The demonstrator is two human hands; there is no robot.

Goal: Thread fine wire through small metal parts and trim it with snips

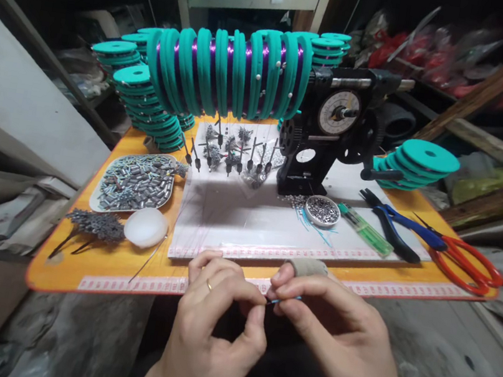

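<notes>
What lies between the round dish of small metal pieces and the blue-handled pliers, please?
In the head view, a green plastic case lies between the round dish and the blue-handled pliers.

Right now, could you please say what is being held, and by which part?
The right hand pinches a thin blue piece, seemingly near its middle; whether the left hand also grips it is too small to tell.

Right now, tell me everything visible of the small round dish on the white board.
The round dish is shallow, white and plastic-looking, and holds many small shiny metal pieces. It sits upright on the white board, in front of the black machine's base. Loose pieces lie at its left; the green case lies at its right, contact unclear.
</notes>
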